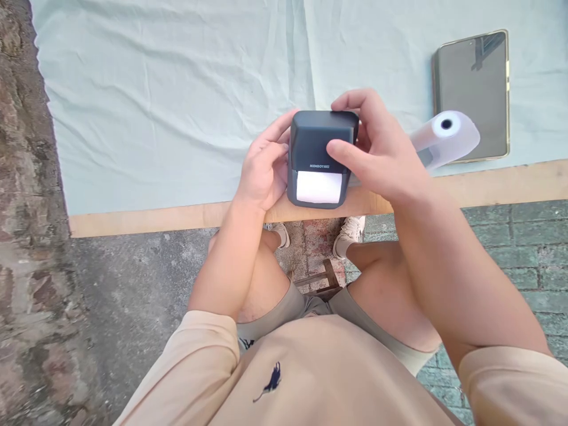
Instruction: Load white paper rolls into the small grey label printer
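Both of my hands hold a dark label printer over the table's front edge. White label paper shows at its near end, below small light lettering. My left hand grips the printer's left side, its fingers partly hidden behind it. On the other side, my right hand has its thumb on the top face and its index finger at the far right corner. Just beyond my right wrist lies a white paper roll with a dark hole at its core and a loose outer layer.
A phone with a dark screen lies at the right, partly covered by the roll. Pale blue cloth covers the table up to its bare wooden edge. A rough stone wall stands at the left. My legs are under the edge.
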`<action>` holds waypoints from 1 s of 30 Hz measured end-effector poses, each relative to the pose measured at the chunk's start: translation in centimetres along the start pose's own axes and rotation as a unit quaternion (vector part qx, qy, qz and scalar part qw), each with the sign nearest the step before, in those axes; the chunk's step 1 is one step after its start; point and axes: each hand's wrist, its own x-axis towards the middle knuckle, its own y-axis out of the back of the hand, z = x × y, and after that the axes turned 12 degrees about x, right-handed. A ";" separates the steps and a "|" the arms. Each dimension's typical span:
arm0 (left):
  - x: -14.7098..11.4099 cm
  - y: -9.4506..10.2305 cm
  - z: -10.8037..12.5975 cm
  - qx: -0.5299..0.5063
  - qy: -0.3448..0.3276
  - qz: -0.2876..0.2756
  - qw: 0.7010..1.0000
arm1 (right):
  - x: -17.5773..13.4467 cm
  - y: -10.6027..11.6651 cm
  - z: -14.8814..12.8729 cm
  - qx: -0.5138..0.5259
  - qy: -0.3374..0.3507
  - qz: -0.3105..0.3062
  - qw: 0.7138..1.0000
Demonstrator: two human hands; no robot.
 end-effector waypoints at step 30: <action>0.2 0.2 0.0 0.004 -0.028 0.001 1.000 | 0.3 -0.1 -0.7 -0.100 0.196 0.153 0.964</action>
